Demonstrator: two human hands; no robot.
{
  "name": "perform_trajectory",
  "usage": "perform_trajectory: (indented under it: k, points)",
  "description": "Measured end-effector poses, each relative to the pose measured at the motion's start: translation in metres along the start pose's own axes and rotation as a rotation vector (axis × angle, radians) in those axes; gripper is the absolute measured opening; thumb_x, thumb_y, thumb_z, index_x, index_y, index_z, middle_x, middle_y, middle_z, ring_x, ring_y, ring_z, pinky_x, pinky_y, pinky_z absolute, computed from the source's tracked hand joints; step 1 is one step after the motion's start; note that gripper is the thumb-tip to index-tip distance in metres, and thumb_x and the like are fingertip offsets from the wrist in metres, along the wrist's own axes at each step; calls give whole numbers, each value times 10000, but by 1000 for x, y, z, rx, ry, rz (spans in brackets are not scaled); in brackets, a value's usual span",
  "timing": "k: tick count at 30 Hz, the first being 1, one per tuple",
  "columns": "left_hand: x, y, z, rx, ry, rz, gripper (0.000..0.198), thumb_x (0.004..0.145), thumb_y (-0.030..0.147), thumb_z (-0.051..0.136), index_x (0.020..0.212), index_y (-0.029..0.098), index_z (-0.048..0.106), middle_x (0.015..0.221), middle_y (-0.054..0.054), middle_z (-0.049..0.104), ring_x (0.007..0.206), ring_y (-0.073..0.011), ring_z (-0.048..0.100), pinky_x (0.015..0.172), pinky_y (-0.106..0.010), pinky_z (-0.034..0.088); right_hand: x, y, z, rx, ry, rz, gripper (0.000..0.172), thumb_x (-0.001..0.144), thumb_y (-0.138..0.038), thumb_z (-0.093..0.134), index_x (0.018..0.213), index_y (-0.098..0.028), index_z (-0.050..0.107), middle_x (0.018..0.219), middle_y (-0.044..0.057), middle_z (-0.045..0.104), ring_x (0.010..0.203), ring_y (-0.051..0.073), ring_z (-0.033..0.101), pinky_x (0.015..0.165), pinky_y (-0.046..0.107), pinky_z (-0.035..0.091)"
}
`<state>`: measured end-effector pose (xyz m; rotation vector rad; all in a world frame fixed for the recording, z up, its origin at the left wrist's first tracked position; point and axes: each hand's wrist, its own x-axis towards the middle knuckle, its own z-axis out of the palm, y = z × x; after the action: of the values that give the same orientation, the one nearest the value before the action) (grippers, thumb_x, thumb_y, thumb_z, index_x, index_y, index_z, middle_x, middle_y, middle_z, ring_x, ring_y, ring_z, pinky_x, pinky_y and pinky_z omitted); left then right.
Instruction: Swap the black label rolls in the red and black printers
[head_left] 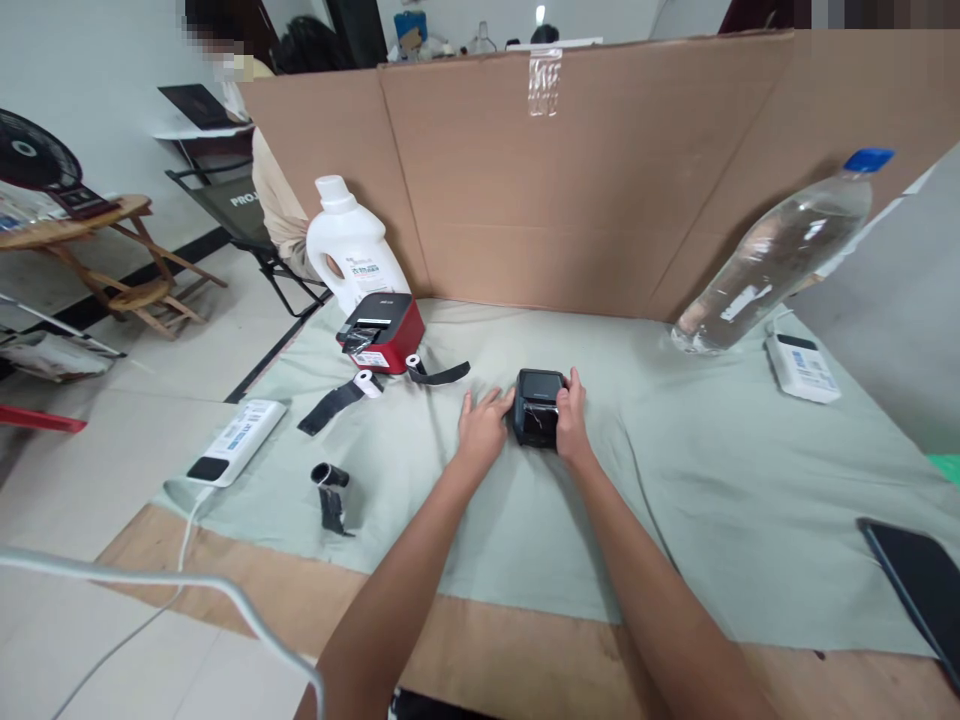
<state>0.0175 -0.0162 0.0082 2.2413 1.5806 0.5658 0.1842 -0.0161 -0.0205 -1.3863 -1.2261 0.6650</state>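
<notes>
A small black box-shaped device (538,410), which looks like a label printer, sits on the pale green cloth in front of me. My right hand (572,420) grips its right side, with fingers along the edge. On the other side, my left hand (486,432) lies low on the cloth with fingers stretched out, the fingertips at the printer's left edge. Left of my hands are two small rolls, a nearer one (367,384) and another (414,366), each trailing a black strip. A black ribbon roll (330,478) stands closer to me, its loose end hanging down.
A red and black label printer (384,335) stands before a white jug (352,245). A cardboard panel (562,190) closes the back. A large water bottle (772,260), white power strips (238,440) and a phone (915,580) lie around. A person sits behind at left.
</notes>
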Motion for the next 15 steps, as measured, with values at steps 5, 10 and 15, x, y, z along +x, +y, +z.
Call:
perform_trajectory:
  k: [5,10,15]
  points:
    - [-2,1,0,17,-3,11,788,791,-42,384,1495,300,470,1454,-3,595,1455,-196,429,1281,-543,79,2,0,0,26,-7,29,815,948,-708,278,1610,-235,233,1453,165,386,1465,309,313,1243,557,163]
    - [-2,-1,3,14,-2,11,776,802,-39,386,1503,285,456,1439,-12,609,1462,-205,419,1277,-561,66,2,2,-1,36,-25,31,797,954,-690,303,1619,-260,209,1472,147,375,1480,294,297,1246,544,164]
    - [-2,-2,3,-10,1,6,754,816,-26,378,1493,293,471,1466,0,583,1458,-209,426,1276,-558,80,1,2,-3,30,-21,8,786,959,-678,303,1620,-267,193,1473,151,388,1471,303,309,1231,569,186]
